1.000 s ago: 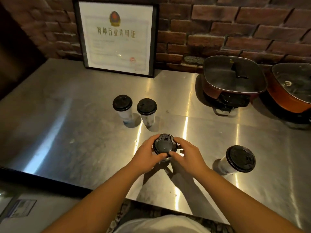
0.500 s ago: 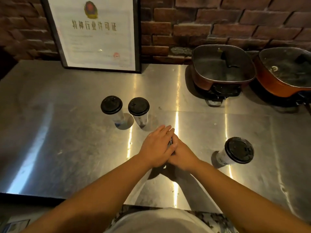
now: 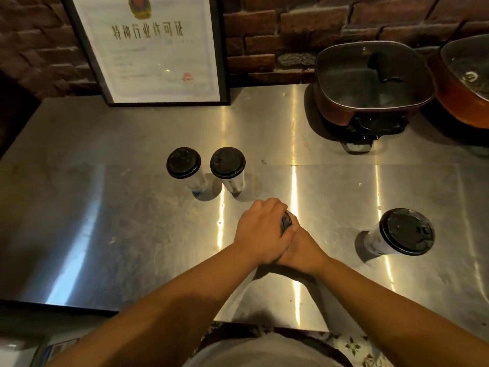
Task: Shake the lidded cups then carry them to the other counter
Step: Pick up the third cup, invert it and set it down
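head view looks down on a steel counter [image 3: 132, 221] in front of a brick wall [image 3: 277, 35]. near the middle of the picture, a little toward 6 o'clock, both hands meet around one lidded cup. the left hand [image 3: 260, 231] lies on top with its fingers curled over the cup, and the right hand [image 3: 301, 247] is partly under it, coming from 5 o'clock, with its thumb pressed against the lid edge. of the held cup [image 3: 286, 223] only a thin dark part of the black lid shows between the two hands; the body of the cup is hidden, so i cannot tell if it stands on the counter or is lifted. two more lidded cups stand upright side by side toward 11 o'clock from the hands, the left cup [image 3: 184, 163] and the middle cup [image 3: 227, 162], close together but not touching, both with black lids and pale bodies. a fourth cup [image 3: 406, 231] stands alone at 3 o'clock from the hands, well apart from them. at 12 o'clock a framed certificate [image 3: 156, 49] leans against the wall. at 2 o'clock an electric pot [image 3: 370, 83] with a glass lid sits on the counter, and a second pot [image 3: 465, 83] is just beside it at the right edge.
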